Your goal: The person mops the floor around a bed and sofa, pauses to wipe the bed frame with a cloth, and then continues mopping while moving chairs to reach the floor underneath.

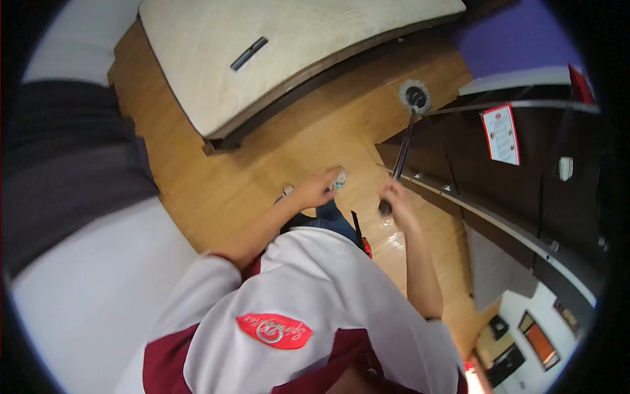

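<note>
My right hand (397, 197) is closed round the dark handle of a long brush (405, 148). The brush points away from me, and its round head with a grey fringe (415, 97) overlaps the floor near the dark panelled furniture. My left hand (315, 189) is in front of my waist, slightly blurred, with thumb and fingers apart and nothing visible held. Beyond its fingertips a light patterned shoe (339, 178) shows at the end of my jeans leg.
A bare cream mattress (315, 39) on a dark base lies ahead, with a flat black bar-shaped object (249, 53) on it. Dark furniture (453, 141) bearing a red-edged sheet (501, 134) stands at right. Dark fabric (72, 157) and a white surface (105, 282) are at left; wooden flooring (262, 167) lies between.
</note>
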`<state>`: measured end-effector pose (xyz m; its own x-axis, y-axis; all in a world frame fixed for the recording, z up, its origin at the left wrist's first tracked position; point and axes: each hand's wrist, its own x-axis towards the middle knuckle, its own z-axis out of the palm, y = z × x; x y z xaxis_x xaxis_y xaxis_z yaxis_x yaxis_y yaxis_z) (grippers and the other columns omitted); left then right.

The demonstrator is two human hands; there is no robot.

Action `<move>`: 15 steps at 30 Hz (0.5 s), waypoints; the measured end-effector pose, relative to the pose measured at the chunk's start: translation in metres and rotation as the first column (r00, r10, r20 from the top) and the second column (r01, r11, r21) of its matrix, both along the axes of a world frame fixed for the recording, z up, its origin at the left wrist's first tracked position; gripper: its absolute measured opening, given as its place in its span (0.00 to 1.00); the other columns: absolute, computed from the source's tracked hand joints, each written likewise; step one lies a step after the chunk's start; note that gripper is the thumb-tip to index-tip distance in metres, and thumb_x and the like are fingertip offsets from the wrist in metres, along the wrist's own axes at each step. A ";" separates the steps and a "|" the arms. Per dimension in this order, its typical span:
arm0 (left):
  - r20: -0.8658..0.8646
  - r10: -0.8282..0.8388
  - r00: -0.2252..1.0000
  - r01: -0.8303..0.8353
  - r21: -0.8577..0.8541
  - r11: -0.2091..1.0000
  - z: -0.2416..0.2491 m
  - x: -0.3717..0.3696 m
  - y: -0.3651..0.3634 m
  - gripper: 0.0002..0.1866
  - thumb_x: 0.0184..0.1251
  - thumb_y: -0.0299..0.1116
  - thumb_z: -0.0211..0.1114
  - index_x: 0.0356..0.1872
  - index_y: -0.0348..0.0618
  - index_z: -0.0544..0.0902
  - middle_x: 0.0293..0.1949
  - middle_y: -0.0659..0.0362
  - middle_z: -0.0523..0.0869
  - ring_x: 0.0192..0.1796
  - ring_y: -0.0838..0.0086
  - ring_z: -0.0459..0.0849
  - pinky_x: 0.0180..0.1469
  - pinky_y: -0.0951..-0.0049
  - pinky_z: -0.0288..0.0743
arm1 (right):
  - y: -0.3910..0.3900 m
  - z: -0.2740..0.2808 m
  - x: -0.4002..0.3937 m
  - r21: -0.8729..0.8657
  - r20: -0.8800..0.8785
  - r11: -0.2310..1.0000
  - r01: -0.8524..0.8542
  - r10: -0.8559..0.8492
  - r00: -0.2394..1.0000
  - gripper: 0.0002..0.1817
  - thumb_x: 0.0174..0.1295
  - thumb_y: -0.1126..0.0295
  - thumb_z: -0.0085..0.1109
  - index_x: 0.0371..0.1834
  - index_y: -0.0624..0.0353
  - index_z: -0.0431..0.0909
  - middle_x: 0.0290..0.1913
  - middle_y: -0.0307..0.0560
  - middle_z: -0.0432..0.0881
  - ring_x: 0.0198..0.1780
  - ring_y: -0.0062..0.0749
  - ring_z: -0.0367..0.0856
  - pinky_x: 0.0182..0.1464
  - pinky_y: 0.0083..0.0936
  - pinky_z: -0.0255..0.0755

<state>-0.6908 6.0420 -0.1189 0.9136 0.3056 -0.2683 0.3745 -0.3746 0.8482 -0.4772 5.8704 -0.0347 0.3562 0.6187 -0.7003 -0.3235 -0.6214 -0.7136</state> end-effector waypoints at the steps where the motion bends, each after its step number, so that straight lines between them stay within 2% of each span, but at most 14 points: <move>1: 0.100 -0.067 0.993 0.044 0.214 0.976 -0.008 0.026 -0.019 0.43 0.52 0.38 0.74 0.72 0.49 0.66 0.67 0.47 0.73 0.66 0.50 0.73 0.65 0.53 0.69 | -0.022 0.029 -0.017 -0.038 -0.061 0.989 -0.146 0.144 0.988 0.05 0.68 0.64 0.55 0.37 0.50 0.74 0.30 0.32 0.74 0.29 0.17 0.75 0.24 0.22 0.71; 2: 0.254 -0.118 0.960 0.060 0.224 0.973 -0.024 0.051 -0.037 0.44 0.50 0.39 0.75 0.72 0.51 0.67 0.67 0.48 0.73 0.66 0.50 0.74 0.65 0.50 0.68 | -0.039 0.067 -0.037 -0.045 -0.058 0.975 -0.219 0.216 0.975 0.08 0.70 0.60 0.56 0.37 0.50 0.75 0.30 0.31 0.74 0.29 0.15 0.74 0.25 0.19 0.70; 3: 0.402 -0.166 0.901 0.068 0.246 0.967 -0.037 0.071 -0.053 0.46 0.48 0.39 0.77 0.72 0.53 0.67 0.67 0.48 0.73 0.66 0.51 0.74 0.65 0.48 0.67 | -0.053 0.102 -0.047 -0.108 -0.089 0.917 -0.384 0.376 0.922 0.12 0.71 0.56 0.56 0.36 0.52 0.75 0.31 0.29 0.75 0.29 0.13 0.73 0.25 0.18 0.69; 4: 0.420 -0.249 0.873 0.140 0.274 0.952 -0.030 0.086 -0.062 0.42 0.47 0.41 0.77 0.68 0.55 0.71 0.65 0.50 0.75 0.65 0.52 0.75 0.65 0.48 0.67 | -0.069 0.130 -0.053 -0.177 -0.187 0.859 -0.481 0.451 0.873 0.11 0.70 0.59 0.59 0.40 0.56 0.77 0.36 0.32 0.78 0.36 0.16 0.76 0.34 0.18 0.72; 5: 0.436 -0.331 0.837 0.206 0.309 0.929 -0.022 0.096 -0.066 0.38 0.47 0.43 0.77 0.64 0.57 0.75 0.63 0.53 0.77 0.64 0.54 0.76 0.64 0.48 0.68 | -0.083 0.155 -0.060 -0.117 -0.205 0.826 -0.552 0.523 0.827 0.10 0.69 0.62 0.61 0.42 0.58 0.77 0.39 0.34 0.78 0.39 0.18 0.76 0.39 0.19 0.72; 6: 0.286 -0.446 0.848 0.376 0.267 0.887 -0.025 0.099 -0.074 0.33 0.47 0.45 0.76 0.59 0.57 0.77 0.60 0.55 0.79 0.63 0.55 0.77 0.62 0.49 0.69 | -0.095 0.180 -0.065 -0.058 -0.227 0.783 -0.619 0.594 0.772 0.11 0.67 0.65 0.63 0.45 0.60 0.78 0.42 0.36 0.78 0.43 0.20 0.76 0.44 0.20 0.73; 7: 0.137 -0.562 0.816 0.535 0.192 0.823 -0.028 0.100 -0.082 0.29 0.48 0.46 0.76 0.55 0.57 0.80 0.57 0.56 0.80 0.61 0.56 0.77 0.60 0.50 0.70 | -0.102 0.204 -0.067 -0.154 -0.401 0.792 -0.591 0.497 0.770 0.11 0.65 0.72 0.65 0.48 0.62 0.78 0.45 0.39 0.78 0.48 0.22 0.75 0.52 0.22 0.70; 8: -0.004 -0.677 0.736 0.674 0.091 0.733 -0.034 0.094 -0.086 0.26 0.48 0.48 0.75 0.50 0.58 0.82 0.55 0.58 0.81 0.60 0.57 0.78 0.57 0.51 0.71 | -0.106 0.222 -0.066 -0.206 -0.437 0.737 -0.643 0.518 0.735 0.10 0.65 0.74 0.65 0.47 0.62 0.78 0.44 0.38 0.79 0.45 0.21 0.76 0.49 0.21 0.71; 11: 0.151 -0.418 0.896 0.397 0.151 0.905 -0.058 0.050 -0.143 0.20 0.49 0.53 0.74 0.40 0.57 0.83 0.47 0.62 0.82 0.55 0.58 0.80 0.52 0.52 0.73 | -0.119 0.247 -0.063 -0.367 -0.527 0.644 -0.671 0.451 0.720 0.09 0.65 0.74 0.65 0.46 0.63 0.80 0.40 0.36 0.80 0.39 0.19 0.77 0.42 0.20 0.72; 15: 0.111 -0.258 0.960 0.244 0.124 0.962 -0.047 -0.023 -0.133 0.24 0.47 0.56 0.74 0.40 0.54 0.83 0.45 0.59 0.82 0.52 0.57 0.81 0.49 0.50 0.74 | -0.104 0.250 -0.063 -0.363 -0.486 0.475 -0.802 0.638 0.598 0.10 0.65 0.75 0.64 0.48 0.61 0.82 0.40 0.37 0.82 0.38 0.20 0.78 0.41 0.20 0.74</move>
<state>-0.7137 5.9091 -0.1663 0.9887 0.0826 -0.1251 0.1499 -0.5347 0.8316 -0.5400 5.7668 0.2155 -0.2822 0.0960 -0.9545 0.3056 -0.9342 -0.1843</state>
